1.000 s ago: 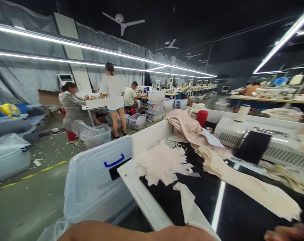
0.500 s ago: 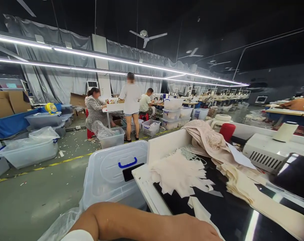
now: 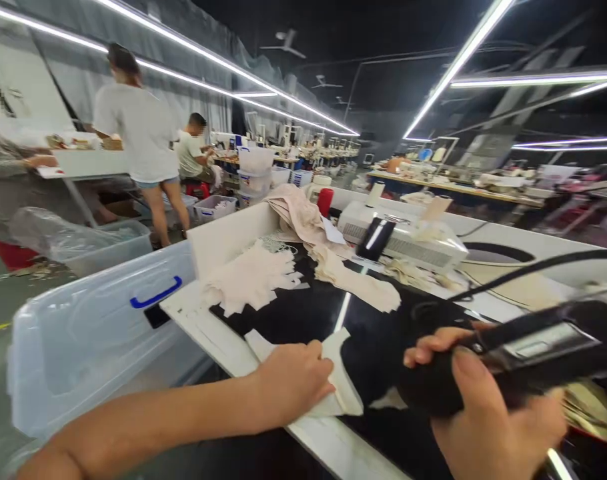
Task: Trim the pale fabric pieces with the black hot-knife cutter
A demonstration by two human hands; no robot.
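My left hand [image 3: 296, 380] lies on a cream cut fabric piece [image 3: 341, 373] at the near edge of the black tabletop [image 3: 383, 340], its fingers curled closed on the cloth. At the right, my right hand [image 3: 488, 407] is wrapped round a black corded hand tool [image 3: 538, 353] with a shiny metal plate on its side; its exact kind does not show. A small pale scrap [image 3: 389, 399] lies beside the tool. Farther back on the tabletop are a spread pile of pale fabric pieces [image 3: 253, 273] and a stack of cream strips [image 3: 353, 280].
A lidded clear plastic bin [image 3: 83, 333] with a blue handle stands left of the table. Pinkish lace fabric [image 3: 298, 210], a red thread cone [image 3: 324, 201] and a white machine housing [image 3: 408, 230] line the back. Several co-workers are beyond; one stands in a white shirt [image 3: 133, 133].
The view has swung right and come closer to the table. My right hand with the black tool has entered view. My left hand now shows whole, on the cream fabric piece.
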